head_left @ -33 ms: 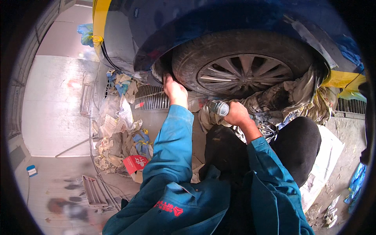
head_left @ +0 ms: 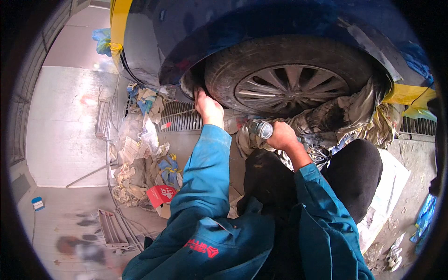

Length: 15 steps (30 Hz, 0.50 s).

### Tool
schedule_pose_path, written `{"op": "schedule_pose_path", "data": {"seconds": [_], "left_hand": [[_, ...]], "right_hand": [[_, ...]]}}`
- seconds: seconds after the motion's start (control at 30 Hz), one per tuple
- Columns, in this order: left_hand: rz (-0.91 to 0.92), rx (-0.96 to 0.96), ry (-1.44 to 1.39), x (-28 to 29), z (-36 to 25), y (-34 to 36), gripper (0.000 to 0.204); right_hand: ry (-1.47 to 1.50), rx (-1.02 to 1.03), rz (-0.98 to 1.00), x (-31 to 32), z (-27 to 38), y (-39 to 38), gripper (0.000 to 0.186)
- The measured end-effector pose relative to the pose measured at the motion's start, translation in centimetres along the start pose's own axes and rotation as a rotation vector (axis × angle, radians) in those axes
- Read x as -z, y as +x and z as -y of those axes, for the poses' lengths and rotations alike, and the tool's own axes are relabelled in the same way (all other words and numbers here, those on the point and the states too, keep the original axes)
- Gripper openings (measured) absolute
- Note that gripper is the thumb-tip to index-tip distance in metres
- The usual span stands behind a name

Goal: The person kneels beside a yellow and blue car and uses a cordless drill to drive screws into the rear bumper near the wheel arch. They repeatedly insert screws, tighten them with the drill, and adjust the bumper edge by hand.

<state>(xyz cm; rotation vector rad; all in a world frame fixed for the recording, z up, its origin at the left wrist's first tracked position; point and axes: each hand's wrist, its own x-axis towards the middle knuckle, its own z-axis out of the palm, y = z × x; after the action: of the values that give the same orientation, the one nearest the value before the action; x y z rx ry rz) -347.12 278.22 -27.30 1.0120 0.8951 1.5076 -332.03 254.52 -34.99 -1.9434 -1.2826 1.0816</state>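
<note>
In front of me is a dark blue car body (head_left: 186, 28), with a dusty tyre (head_left: 224, 70) and a multi-spoke wheel (head_left: 293, 87) under its arch. My left hand (head_left: 208, 108) reaches up at the left end of the wheel arch, beside the tyre. Its fingertips go out of sight behind the bumper's lower edge, so their grip is hidden. Below the wheel, my right hand (head_left: 282, 136) wraps round a grey hand tool with a cylindrical head (head_left: 261, 129). The tool's exact kind is unclear. Its head points left, above my knees.
Crumpled, dirty masking sheets (head_left: 347, 109) lie under the wheel. A floor grate (head_left: 179, 116) runs below the car. Crumpled paper and plastic (head_left: 135, 175) and a red box (head_left: 161, 195) litter the floor at left. Yellow film (head_left: 410, 94) hangs from the car.
</note>
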Motion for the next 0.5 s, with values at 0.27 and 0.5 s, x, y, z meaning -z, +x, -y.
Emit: {"op": "schedule_pose_path", "data": {"seconds": [0.27, 0.5], "left_hand": [[-0.17, -0.008, 0.069, -2.2, -1.1, -0.8, 0.044], [-0.002, -0.063, 0.093, -3.5, -3.2, 0.4, 0.056]], "right_hand": [[0.018, -0.027, -0.001, 0.1, -1.0, -0.2, 0.037], [0.024, -0.075, 0.005, -0.4, -1.5, -0.2, 0.037]]}}
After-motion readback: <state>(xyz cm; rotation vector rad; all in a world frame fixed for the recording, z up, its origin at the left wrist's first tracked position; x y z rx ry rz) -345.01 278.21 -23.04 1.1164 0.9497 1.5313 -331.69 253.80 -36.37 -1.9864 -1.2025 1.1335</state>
